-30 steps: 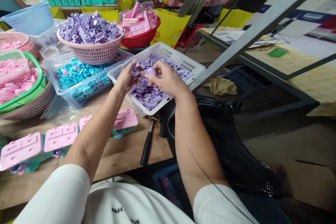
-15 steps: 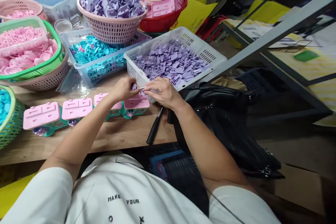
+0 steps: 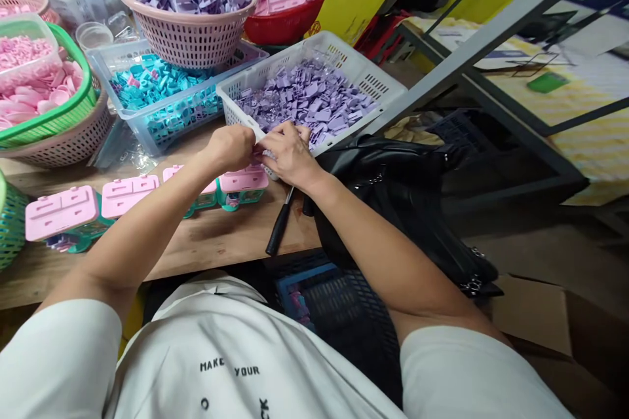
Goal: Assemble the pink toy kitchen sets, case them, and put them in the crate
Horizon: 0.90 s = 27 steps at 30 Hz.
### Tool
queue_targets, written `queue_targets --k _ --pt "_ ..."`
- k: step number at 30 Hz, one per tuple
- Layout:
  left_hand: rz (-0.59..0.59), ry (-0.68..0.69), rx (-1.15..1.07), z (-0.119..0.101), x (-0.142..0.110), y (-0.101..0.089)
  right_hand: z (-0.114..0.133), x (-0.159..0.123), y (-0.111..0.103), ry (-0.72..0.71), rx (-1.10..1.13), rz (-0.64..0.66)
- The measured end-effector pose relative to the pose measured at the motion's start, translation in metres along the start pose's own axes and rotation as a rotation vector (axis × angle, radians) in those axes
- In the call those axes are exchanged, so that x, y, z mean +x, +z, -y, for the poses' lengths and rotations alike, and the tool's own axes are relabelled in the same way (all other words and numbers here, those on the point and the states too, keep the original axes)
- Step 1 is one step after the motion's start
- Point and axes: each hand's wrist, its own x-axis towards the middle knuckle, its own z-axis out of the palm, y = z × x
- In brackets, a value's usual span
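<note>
My left hand (image 3: pixel 232 147) and my right hand (image 3: pixel 287 154) meet fingertip to fingertip over the near left corner of a white plastic basket (image 3: pixel 390 90) full of small purple plastic pieces (image 3: pixel 319 95). Both hands are closed in a pinch. Half a second earlier a small purple plastic piece showed between them; now the fingers hide most of it. Just below the hands stands a row of several small teal toy boxes with pink lids (image 3: pixel 128 195). My left forearm covers part of that row. A black-handled tool (image 3: pixel 278 229) lies below my right hand.
Behind are a blue bin (image 3: pixel 160 129) of turquoise pieces, a pink basket (image 3: pixel 191 33) heaped with purple parts and a red basket (image 3: pixel 289 21). A green basket (image 3: pixel 81 101) sits left. A black bag (image 3: pixel 393 190) and a grey metal bar (image 3: pixel 466 46) flank the right side.
The view has shifted, so the table's things sit farther left and slightly higher. My hands have drawn closer together, and the right fingers now cover the purple piece.
</note>
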Motion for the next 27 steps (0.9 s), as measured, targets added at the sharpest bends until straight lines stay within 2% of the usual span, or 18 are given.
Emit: queue_targets --k 5,9,12,21,24,27 --pt "0.017 -0.024 -0.14 -0.005 0.0 -0.002 -0.008 0.008 -0.003 -0.03 0.007 0.043" --pt "0.049 -0.056 -0.038 -0.008 -0.003 -0.008 -0.006 0.009 -0.007 -0.047 -0.031 0.06" --pt "0.12 -0.085 0.025 -0.007 -0.002 -0.01 -0.003 0.006 -0.007 -0.061 -0.03 0.039" --pt "0.262 -0.183 0.078 0.006 0.017 -0.013 0.0 0.01 0.002 -0.073 0.027 0.004" --pt "0.24 -0.208 0.132 0.01 0.018 -0.01 0.003 0.009 0.006 -0.07 0.038 -0.019" --pt "0.119 -0.232 0.121 0.015 0.008 -0.009 0.006 0.003 0.005 -0.04 0.041 -0.027"
